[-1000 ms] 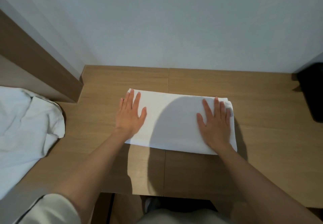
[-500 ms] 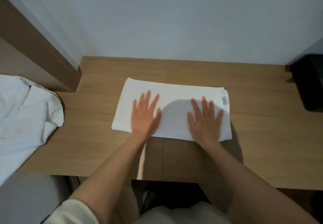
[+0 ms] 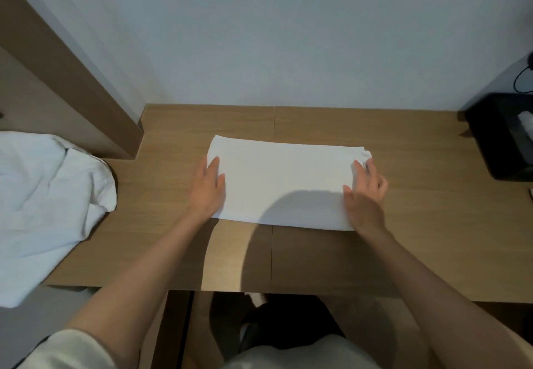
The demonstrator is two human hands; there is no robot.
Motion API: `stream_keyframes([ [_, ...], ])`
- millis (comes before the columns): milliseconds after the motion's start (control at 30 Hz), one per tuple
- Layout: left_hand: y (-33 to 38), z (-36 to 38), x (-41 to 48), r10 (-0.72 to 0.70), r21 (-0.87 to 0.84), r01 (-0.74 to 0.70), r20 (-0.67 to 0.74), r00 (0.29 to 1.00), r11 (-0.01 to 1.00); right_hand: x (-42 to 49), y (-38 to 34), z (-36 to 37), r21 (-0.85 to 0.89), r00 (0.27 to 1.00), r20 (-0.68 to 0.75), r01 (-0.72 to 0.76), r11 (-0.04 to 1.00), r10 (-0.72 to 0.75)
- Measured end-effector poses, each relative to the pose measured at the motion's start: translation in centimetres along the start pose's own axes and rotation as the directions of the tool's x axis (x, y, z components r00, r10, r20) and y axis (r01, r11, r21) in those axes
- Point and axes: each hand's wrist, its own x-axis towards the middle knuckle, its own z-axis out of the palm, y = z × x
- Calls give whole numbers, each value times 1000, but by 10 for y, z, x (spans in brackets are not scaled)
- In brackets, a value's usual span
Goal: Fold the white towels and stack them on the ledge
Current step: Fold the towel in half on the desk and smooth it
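A folded white towel (image 3: 284,184) lies flat on the wooden counter (image 3: 432,224), its long side running from one hand to the other. It lies straight ahead of the person, between the two hands, short of the wall (image 3: 288,37) beyond them.

The left hand (image 3: 209,185) lies at the towel's left end with its fingers straight and close together. The thumb and the inner fingers rest on the cloth and the outer edge of the hand is over the bare counter. It holds nothing.

The right hand (image 3: 365,192) sits at the towel's right end. Its thumb lies on top of the cloth and its fingers are bent over the far right corner, where the folded layers show. Whether those fingers pinch the layers or only rest on them cannot be told.

Well to the left of the left hand, a crumpled pile (image 3: 46,195) of white cloth lies partly on the counter's left end and hangs off its edge. Well to the right of the right hand, a black box (image 3: 499,138) stands on the counter against the wall.
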Motion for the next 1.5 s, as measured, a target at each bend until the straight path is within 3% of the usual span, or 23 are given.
stream_keyframes([
  [200, -4, -6, 10, -44, -26, 41, -109, 993, 999, 6, -4, 1, 128, 986, -15, -162, 978, 166],
  [333, -5, 0, 18, -63, -63, 56, -120, 991, 996, 9, -5, 6, 62, 976, -23, -217, 974, 219],
  [567, 0, 3, 30, -199, -136, 187, -78, 977, 973, 26, -3, -4, 122, 939, 148, -328, 937, 309],
  [700, 1, -2, 28, -240, -219, 220, -72, 968, 951, 25, -6, -9, 149, 951, 162, -289, 946, 265],
  [900, 3, -25, 10, -161, -397, 88, -154, 975, 913, 14, -26, -31, 216, 992, 17, -126, 968, 125],
  [1067, -5, -56, -20, -186, -477, 47, -249, 951, 878, -5, -54, -57, 254, 998, -67, 2, 967, 15],
  [1300, -38, -102, -71, -215, -519, -13, -376, 901, 854, -39, -101, -77, 290, 983, -131, 165, 943, -131],
  [1500, -82, -130, -118, -334, -535, 56, -439, 834, 843, -65, -138, -65, 315, 961, -106, 275, 908, -255],
])
